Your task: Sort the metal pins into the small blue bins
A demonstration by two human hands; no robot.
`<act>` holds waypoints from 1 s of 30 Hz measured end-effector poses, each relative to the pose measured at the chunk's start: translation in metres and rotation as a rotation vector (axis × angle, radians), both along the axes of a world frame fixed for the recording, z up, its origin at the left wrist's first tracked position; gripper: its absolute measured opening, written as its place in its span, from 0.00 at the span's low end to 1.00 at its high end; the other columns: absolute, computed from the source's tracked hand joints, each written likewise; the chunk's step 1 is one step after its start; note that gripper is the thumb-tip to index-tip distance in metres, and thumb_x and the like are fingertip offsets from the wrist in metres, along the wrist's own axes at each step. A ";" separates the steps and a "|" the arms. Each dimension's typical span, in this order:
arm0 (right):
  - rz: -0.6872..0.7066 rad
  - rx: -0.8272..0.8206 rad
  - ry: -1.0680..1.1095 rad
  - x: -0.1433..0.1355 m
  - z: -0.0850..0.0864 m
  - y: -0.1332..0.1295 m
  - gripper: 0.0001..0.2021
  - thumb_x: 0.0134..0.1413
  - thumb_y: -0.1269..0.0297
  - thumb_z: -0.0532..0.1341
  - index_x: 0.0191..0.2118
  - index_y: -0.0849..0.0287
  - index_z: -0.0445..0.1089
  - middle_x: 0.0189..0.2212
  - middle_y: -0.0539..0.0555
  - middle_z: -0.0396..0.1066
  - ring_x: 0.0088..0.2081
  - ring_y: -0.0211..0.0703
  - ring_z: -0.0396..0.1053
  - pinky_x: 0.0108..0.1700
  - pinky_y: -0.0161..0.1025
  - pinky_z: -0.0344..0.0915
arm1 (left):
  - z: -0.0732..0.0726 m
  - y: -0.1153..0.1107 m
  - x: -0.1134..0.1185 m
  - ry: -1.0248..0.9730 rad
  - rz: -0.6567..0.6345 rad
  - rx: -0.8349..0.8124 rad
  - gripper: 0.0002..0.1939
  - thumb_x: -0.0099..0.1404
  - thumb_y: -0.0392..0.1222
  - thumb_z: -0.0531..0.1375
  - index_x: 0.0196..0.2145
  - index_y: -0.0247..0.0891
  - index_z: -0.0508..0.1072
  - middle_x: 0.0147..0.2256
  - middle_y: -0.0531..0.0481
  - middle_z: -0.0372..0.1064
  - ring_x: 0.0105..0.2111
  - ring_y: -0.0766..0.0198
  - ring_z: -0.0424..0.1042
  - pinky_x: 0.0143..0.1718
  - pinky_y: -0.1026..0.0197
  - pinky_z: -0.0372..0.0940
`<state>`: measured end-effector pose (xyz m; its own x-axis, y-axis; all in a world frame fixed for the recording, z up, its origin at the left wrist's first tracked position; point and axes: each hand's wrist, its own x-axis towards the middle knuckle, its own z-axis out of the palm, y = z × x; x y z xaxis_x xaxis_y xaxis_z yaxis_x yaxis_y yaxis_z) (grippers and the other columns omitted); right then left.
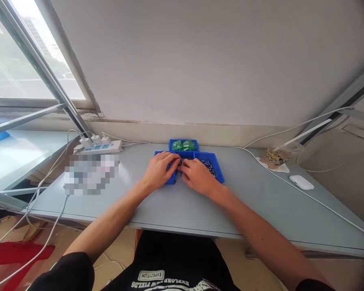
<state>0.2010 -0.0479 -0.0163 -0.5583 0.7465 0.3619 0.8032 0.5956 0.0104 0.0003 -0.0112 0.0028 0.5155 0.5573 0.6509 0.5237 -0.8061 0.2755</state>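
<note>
My left hand [159, 169] reaches over the left blue bin [171, 180], its thumb and fingers drawn together. Facing it, my right hand [200, 176] is bent inward, with fingertips pinched close to the left ones. Between the fingertips are small dark pieces; what each hand grips is too small to name. In the right blue bin [220, 174] lie many slim dark and silver pieces [208, 165], possibly screws. My hands partly cover the bins. Just behind them stands a smaller blue bin [183, 141] with green packets [176, 145] in it.
On the grey table [157, 210], a white power strip [101, 147] with plugged-in adapters and a blurred-out object [91, 173] are at left. To the right are a plastic cup [273, 157] on a tissue, a white earbud case [301, 182] and a long white cable [324, 207].
</note>
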 end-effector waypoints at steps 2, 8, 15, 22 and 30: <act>0.015 0.088 0.113 0.003 0.004 0.000 0.12 0.68 0.75 0.54 0.48 0.60 0.74 0.44 0.58 0.74 0.43 0.46 0.70 0.49 0.44 0.63 | 0.002 -0.002 0.000 -0.017 0.007 -0.013 0.14 0.79 0.45 0.51 0.49 0.42 0.75 0.42 0.48 0.78 0.42 0.60 0.76 0.48 0.56 0.67; 0.073 0.359 0.432 0.010 0.008 -0.001 0.12 0.72 0.70 0.53 0.45 0.54 0.74 0.43 0.55 0.79 0.44 0.45 0.74 0.50 0.45 0.67 | 0.004 -0.003 -0.001 -0.031 0.007 -0.019 0.16 0.79 0.45 0.51 0.56 0.41 0.72 0.43 0.47 0.76 0.44 0.59 0.75 0.48 0.57 0.68; 0.103 0.450 0.475 0.009 0.007 -0.002 0.10 0.72 0.71 0.55 0.43 0.54 0.73 0.40 0.52 0.81 0.40 0.42 0.76 0.47 0.43 0.67 | 0.000 -0.001 0.000 0.018 -0.109 0.008 0.15 0.79 0.41 0.50 0.47 0.40 0.76 0.43 0.47 0.77 0.44 0.59 0.74 0.49 0.55 0.68; 0.083 0.415 0.458 0.009 0.004 -0.002 0.09 0.73 0.68 0.55 0.45 0.54 0.73 0.40 0.53 0.81 0.41 0.43 0.77 0.47 0.43 0.67 | -0.002 0.001 0.001 0.015 -0.105 0.037 0.12 0.77 0.40 0.52 0.43 0.40 0.76 0.39 0.47 0.77 0.41 0.59 0.74 0.45 0.56 0.68; 0.010 0.420 0.467 0.012 0.003 0.003 0.09 0.73 0.64 0.55 0.46 0.54 0.73 0.38 0.53 0.80 0.39 0.44 0.77 0.44 0.41 0.65 | -0.001 0.001 0.002 -0.014 -0.027 0.058 0.12 0.76 0.40 0.53 0.40 0.41 0.77 0.35 0.48 0.77 0.37 0.60 0.74 0.41 0.57 0.67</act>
<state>0.2128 -0.0449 -0.0132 -0.2771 0.4834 0.8304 0.7739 0.6246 -0.1053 0.0019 -0.0103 0.0014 0.5207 0.5043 0.6889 0.4980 -0.8348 0.2347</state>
